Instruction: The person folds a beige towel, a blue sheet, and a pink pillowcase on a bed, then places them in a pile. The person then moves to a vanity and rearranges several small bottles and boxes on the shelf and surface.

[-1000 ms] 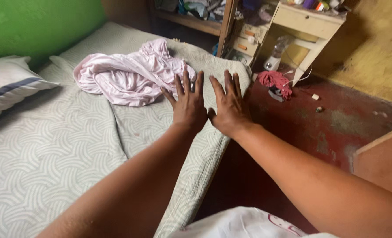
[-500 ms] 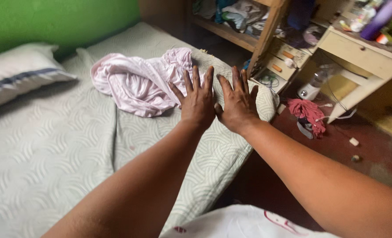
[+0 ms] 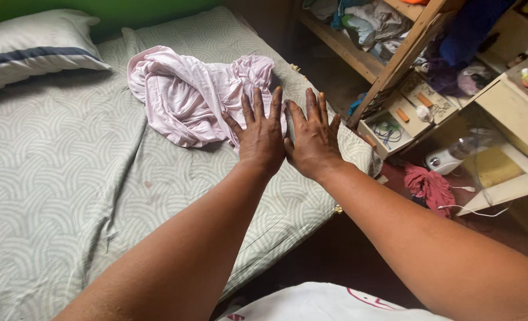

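Two hands, both flat and palm down with fingers spread wide, holding nothing: left hand (image 3: 261, 134) and right hand (image 3: 312, 138) sit side by side, thumbs just about touching, near the right edge of the mattress (image 3: 56, 196). One crumpled pale pink cloth (image 3: 189, 92) lies bunched on the mattress; the left hand's fingertips overlap its right end, and the right hand's fingertips are at or just beside that same end, contact there hard to tell. One pillow (image 3: 35, 50), white with a dark stripe, at top left against the green wall (image 3: 97, 7), well apart from the hands. One patterned grey-green sheet covers the mattress, wrinkled, with a long fold running down the middle. Mattress right edge runs diagonally just below the right hand's wrist; dark floor beyond it. Broad open sheet area left of and below the cloth. On the floor side: one wooden shelf unit (image 3: 406, 41) stuffed with clothes, one open drawer (image 3: 403, 116) with small items, one red rag (image 3: 430, 187), one white cable (image 3: 472, 208). That side is tight and cluttered.
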